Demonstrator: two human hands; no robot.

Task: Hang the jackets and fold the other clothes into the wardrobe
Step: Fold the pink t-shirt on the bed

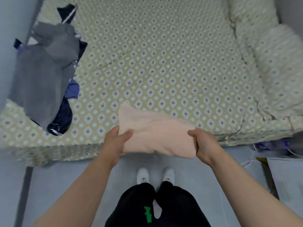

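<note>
Two hands, one bundle: we have the folded peach garment (155,136) held between us, the left hand (114,141) gripping its left end with the thumb laid over the top, the right hand (203,145) clamped on its right end, fingers wrapped under where we cannot see them. Its long axis runs straight across from hand to hand, and the far edge fans out ahead of our knuckles, over the near edge of the patterned bed cover (164,63). Neither hand has the advantage here; both sit level at the ends, the bundle dead centre between them.

It looks fully folded to us, so the call is that this piece is ready to go to the wardrobe, which is not in view from here. Keeping the grip even at both ends seems the thing to watch, or the folds may slump open in the middle.

Out past the left hand, well off to that side, a heap waits on the bed: a grey garment (42,76) draped over dark navy clothes (62,118) with white trim. Whether any is a jacket, we cannot tell. Below our hands are white shoes (155,175) on the grey floor (65,177).
</note>
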